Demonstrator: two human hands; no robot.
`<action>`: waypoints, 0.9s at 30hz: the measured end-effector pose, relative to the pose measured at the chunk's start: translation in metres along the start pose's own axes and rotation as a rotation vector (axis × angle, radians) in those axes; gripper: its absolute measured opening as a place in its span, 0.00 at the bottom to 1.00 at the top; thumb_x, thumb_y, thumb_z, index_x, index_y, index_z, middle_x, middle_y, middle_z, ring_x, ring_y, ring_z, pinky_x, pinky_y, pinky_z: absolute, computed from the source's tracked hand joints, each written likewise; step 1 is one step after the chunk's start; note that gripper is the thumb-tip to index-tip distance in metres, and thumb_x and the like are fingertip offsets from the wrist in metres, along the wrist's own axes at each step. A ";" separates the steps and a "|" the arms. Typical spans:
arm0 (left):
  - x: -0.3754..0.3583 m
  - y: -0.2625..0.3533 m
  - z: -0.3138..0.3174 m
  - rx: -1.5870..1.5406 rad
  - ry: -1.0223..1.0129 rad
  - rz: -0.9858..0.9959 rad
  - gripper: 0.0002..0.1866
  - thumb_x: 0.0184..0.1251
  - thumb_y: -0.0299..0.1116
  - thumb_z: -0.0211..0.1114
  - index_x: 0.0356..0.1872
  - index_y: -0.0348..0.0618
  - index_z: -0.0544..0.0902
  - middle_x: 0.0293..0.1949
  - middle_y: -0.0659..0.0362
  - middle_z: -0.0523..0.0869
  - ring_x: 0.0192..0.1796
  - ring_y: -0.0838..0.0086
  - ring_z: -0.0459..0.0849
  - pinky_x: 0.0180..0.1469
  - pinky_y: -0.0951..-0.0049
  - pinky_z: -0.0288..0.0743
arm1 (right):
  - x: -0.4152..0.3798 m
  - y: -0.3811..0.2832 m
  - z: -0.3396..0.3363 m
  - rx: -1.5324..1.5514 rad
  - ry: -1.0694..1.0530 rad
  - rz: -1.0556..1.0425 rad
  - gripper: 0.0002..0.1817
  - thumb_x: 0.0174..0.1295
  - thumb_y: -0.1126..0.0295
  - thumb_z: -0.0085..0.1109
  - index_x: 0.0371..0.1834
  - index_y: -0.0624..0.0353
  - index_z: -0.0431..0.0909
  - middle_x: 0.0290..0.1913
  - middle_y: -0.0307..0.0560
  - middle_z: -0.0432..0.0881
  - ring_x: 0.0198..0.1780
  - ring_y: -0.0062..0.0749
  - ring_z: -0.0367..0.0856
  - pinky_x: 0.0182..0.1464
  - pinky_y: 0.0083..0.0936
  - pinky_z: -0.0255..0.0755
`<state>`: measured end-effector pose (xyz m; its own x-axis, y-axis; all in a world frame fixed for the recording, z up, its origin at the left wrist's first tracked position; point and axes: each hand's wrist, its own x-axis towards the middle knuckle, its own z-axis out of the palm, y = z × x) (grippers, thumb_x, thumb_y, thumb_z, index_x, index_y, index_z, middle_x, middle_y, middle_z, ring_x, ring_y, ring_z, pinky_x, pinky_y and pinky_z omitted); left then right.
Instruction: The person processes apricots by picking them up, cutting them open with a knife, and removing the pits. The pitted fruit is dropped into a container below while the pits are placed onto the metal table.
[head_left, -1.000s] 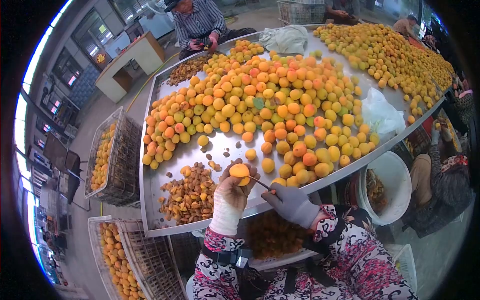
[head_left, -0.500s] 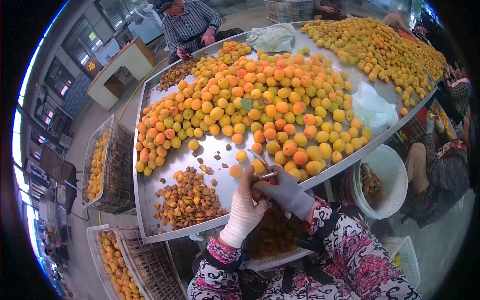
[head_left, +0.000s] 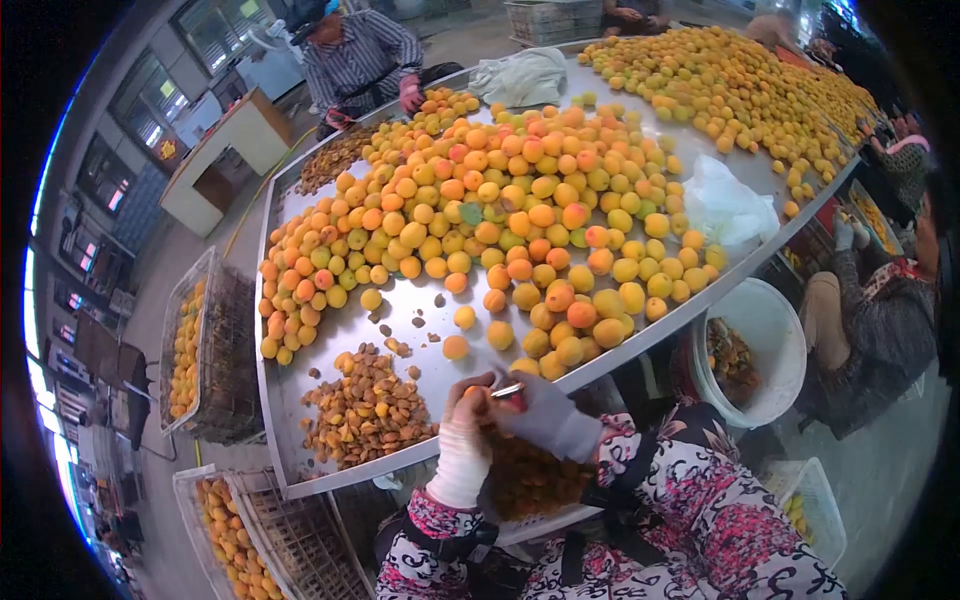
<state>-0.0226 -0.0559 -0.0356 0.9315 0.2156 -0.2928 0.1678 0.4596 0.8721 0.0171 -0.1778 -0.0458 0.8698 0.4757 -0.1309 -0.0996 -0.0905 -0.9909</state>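
The left hand (head_left: 465, 425), wrapped in a white glove, was closed around an apricot (head_left: 476, 397) at the near edge of the metal table (head_left: 300, 455); only a sliver of the orange fruit showed between the fingers. The right hand (head_left: 545, 415), in a grey glove, touched the left and gripped a small knife (head_left: 506, 389) whose blade pointed into the fruit. How deep the blade sat could not be told, since the fingers hid it.

Directly beneath both hands lay a tray of dark split fruit (head_left: 540, 475), partly covered by the person's floral sleeves (head_left: 700, 500). On the table just left of the hands sat a heap of pits and scraps (head_left: 365, 410). Beyond it, a few loose apricots (head_left: 456, 346) lay apart on bare metal, and farther back a large pile of apricots (head_left: 500, 210) covered most of the surface.

A white bucket (head_left: 770, 330) stood off the table's right edge, near a seated co-worker (head_left: 880, 320). Wire crates of fruit (head_left: 190, 340) stood on the floor to the left. At the far end of the table, a person in a striped shirt (head_left: 355, 60) sat beside a crumpled cloth (head_left: 520, 75).
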 end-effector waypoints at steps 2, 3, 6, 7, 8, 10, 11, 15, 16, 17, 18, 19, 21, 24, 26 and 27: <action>-0.007 0.003 0.003 -0.166 0.008 -0.049 0.17 0.62 0.34 0.51 0.48 0.34 0.71 0.29 0.57 0.76 0.29 0.70 0.77 0.32 0.73 0.73 | -0.014 -0.002 0.007 -0.332 0.092 -0.245 0.15 0.49 0.65 0.62 0.36 0.61 0.72 0.28 0.47 0.77 0.29 0.30 0.77 0.31 0.26 0.71; -0.005 0.011 0.005 -0.161 0.112 -0.117 0.18 0.62 0.35 0.51 0.49 0.34 0.70 0.29 0.57 0.76 0.29 0.71 0.77 0.31 0.72 0.73 | -0.020 -0.005 0.009 -0.358 0.034 -0.329 0.14 0.49 0.65 0.62 0.35 0.59 0.72 0.29 0.48 0.76 0.29 0.35 0.78 0.32 0.28 0.71; 0.023 0.010 -0.029 -0.455 0.113 -0.140 0.20 0.61 0.35 0.54 0.52 0.36 0.69 0.30 0.56 0.77 0.27 0.74 0.73 0.28 0.75 0.70 | -0.034 -0.005 0.021 -0.368 -0.057 -0.552 0.10 0.49 0.66 0.60 0.33 0.55 0.73 0.30 0.49 0.74 0.30 0.45 0.76 0.33 0.32 0.71; 0.023 0.016 -0.029 -0.403 0.075 -0.096 0.19 0.59 0.33 0.54 0.51 0.36 0.69 0.31 0.56 0.76 0.27 0.74 0.72 0.29 0.75 0.68 | -0.035 -0.003 0.021 -0.433 -0.211 -0.515 0.12 0.49 0.63 0.59 0.36 0.55 0.74 0.29 0.49 0.76 0.31 0.46 0.77 0.35 0.35 0.72; 0.022 0.021 -0.029 -0.350 0.036 -0.054 0.19 0.57 0.32 0.54 0.50 0.37 0.69 0.32 0.55 0.75 0.27 0.74 0.71 0.29 0.76 0.67 | -0.038 -0.001 0.020 -0.497 -0.364 -0.476 0.15 0.50 0.61 0.58 0.39 0.54 0.74 0.29 0.49 0.78 0.32 0.46 0.78 0.37 0.37 0.73; 0.022 0.021 -0.031 -0.364 -0.019 -0.103 0.19 0.58 0.33 0.54 0.50 0.37 0.69 0.32 0.55 0.76 0.27 0.73 0.72 0.30 0.75 0.68 | -0.025 -0.004 0.005 -0.565 -0.422 -0.415 0.16 0.50 0.57 0.61 0.39 0.53 0.76 0.27 0.46 0.78 0.32 0.44 0.79 0.36 0.36 0.73; 0.025 0.014 -0.034 -0.333 -0.046 -0.097 0.18 0.59 0.35 0.54 0.49 0.38 0.70 0.33 0.55 0.76 0.28 0.72 0.73 0.30 0.75 0.69 | -0.016 -0.009 -0.005 -0.478 -0.325 -0.340 0.13 0.52 0.59 0.60 0.36 0.55 0.75 0.26 0.44 0.77 0.29 0.39 0.78 0.34 0.31 0.73; 0.016 0.012 -0.008 -0.352 -0.038 -0.168 0.20 0.62 0.43 0.53 0.48 0.39 0.74 0.32 0.56 0.77 0.29 0.72 0.74 0.30 0.75 0.67 | 0.017 -0.038 -0.029 0.239 0.024 -0.034 0.10 0.57 0.65 0.58 0.28 0.60 0.73 0.18 0.37 0.73 0.17 0.24 0.71 0.21 0.20 0.65; 0.016 0.009 -0.004 -0.333 -0.063 -0.193 0.21 0.63 0.46 0.53 0.48 0.39 0.74 0.32 0.57 0.78 0.29 0.72 0.74 0.31 0.75 0.67 | 0.017 -0.057 -0.038 0.456 0.100 0.071 0.10 0.58 0.66 0.57 0.26 0.60 0.72 0.17 0.36 0.72 0.14 0.22 0.69 0.17 0.19 0.62; 0.016 0.007 0.000 -0.314 -0.088 -0.219 0.23 0.63 0.49 0.52 0.48 0.39 0.75 0.32 0.58 0.78 0.29 0.72 0.75 0.31 0.75 0.67 | 0.022 -0.059 -0.040 0.457 0.108 0.074 0.10 0.58 0.66 0.57 0.26 0.60 0.72 0.17 0.36 0.72 0.14 0.22 0.69 0.17 0.19 0.62; 0.015 0.004 0.005 -0.314 -0.092 -0.229 0.23 0.63 0.49 0.52 0.48 0.39 0.75 0.32 0.58 0.78 0.29 0.72 0.75 0.31 0.75 0.67 | 0.026 -0.060 -0.041 0.643 0.166 -0.028 0.10 0.58 0.65 0.58 0.30 0.60 0.73 0.16 0.35 0.70 0.12 0.18 0.65 0.15 0.16 0.58; 0.014 0.002 0.011 -0.285 -0.102 -0.248 0.24 0.64 0.50 0.51 0.48 0.39 0.75 0.32 0.58 0.78 0.30 0.72 0.75 0.32 0.75 0.67 | 0.029 -0.059 -0.041 0.827 0.225 -0.135 0.11 0.58 0.64 0.60 0.34 0.61 0.74 0.14 0.34 0.69 0.11 0.14 0.62 0.12 0.12 0.54; 0.014 -0.005 0.018 -0.254 -0.113 -0.275 0.25 0.64 0.51 0.51 0.49 0.39 0.75 0.32 0.58 0.78 0.30 0.72 0.74 0.32 0.74 0.67 | 0.035 -0.057 -0.039 0.832 0.271 -0.165 0.10 0.59 0.65 0.59 0.32 0.60 0.73 0.14 0.34 0.69 0.11 0.14 0.62 0.12 0.13 0.54; 0.017 -0.018 0.021 -0.366 -0.212 -0.323 0.22 0.66 0.48 0.49 0.49 0.39 0.72 0.35 0.57 0.77 0.31 0.71 0.75 0.31 0.76 0.67 | 0.031 -0.069 -0.035 0.772 0.350 -0.119 0.10 0.60 0.68 0.54 0.24 0.56 0.67 0.14 0.35 0.66 0.12 0.18 0.63 0.14 0.17 0.56; 0.018 -0.019 0.022 -0.437 -0.222 -0.348 0.21 0.66 0.47 0.50 0.48 0.39 0.72 0.35 0.57 0.78 0.32 0.72 0.76 0.30 0.77 0.68 | 0.031 -0.063 -0.031 0.649 0.375 -0.222 0.08 0.60 0.69 0.55 0.25 0.57 0.68 0.15 0.34 0.67 0.12 0.17 0.63 0.15 0.16 0.56; 0.018 -0.020 0.023 -0.511 -0.233 -0.370 0.19 0.66 0.45 0.51 0.47 0.38 0.72 0.35 0.57 0.78 0.32 0.73 0.77 0.28 0.79 0.68 | 0.029 -0.063 -0.032 0.574 0.377 -0.251 0.07 0.60 0.71 0.55 0.27 0.58 0.69 0.15 0.34 0.67 0.13 0.16 0.64 0.15 0.15 0.56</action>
<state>-0.0016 -0.0808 -0.0489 0.8968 -0.1999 -0.3947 0.3691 0.8300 0.4182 0.0643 -0.1861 0.0140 0.9967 0.0787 0.0190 -0.0233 0.5038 -0.8635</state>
